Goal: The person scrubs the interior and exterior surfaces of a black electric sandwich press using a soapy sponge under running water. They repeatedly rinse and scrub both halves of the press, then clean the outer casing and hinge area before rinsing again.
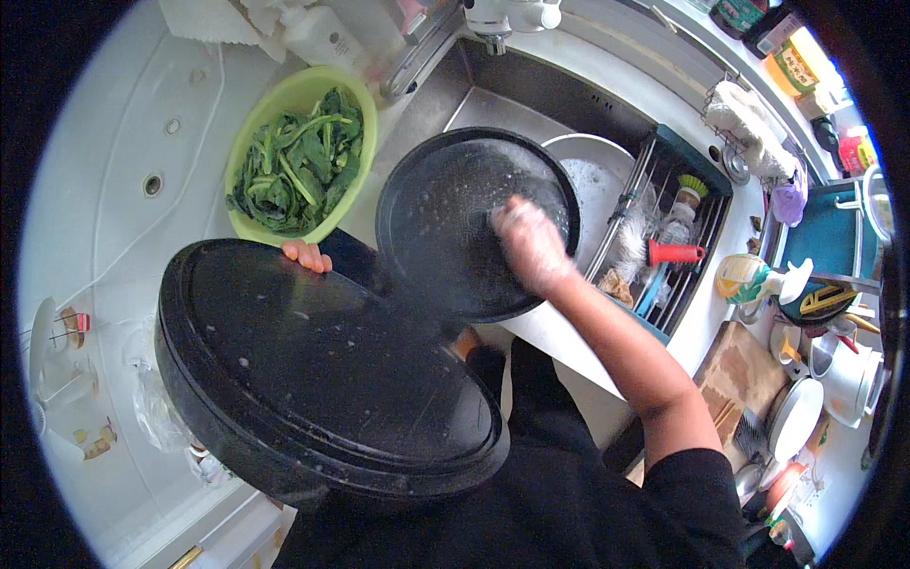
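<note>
A large black hinged electric griddle has two round halves. One half, the round dark plate [462, 213] with water drops and suds, lies over the sink [498, 110]. The other half, a thick black shell [320, 370], is tilted up towards my body. My left hand [307, 256] grips the shell's upper rim; only its fingertips show, the rest being hidden behind it. My right hand [530, 242], wet with foam and blurred, is on the round plate near its right side. Whether it holds a scrubber or cloth cannot be seen.
Left of the sink stands a green basin [370, 146] of leafy greens [306, 163]. A faucet [494, 28] is above. A whitish pan [597, 167] sits in the sink beside a rack [665, 331] with brushes. Spray bottle [739, 279], cutting board [743, 363] and dishes [796, 419] are right.
</note>
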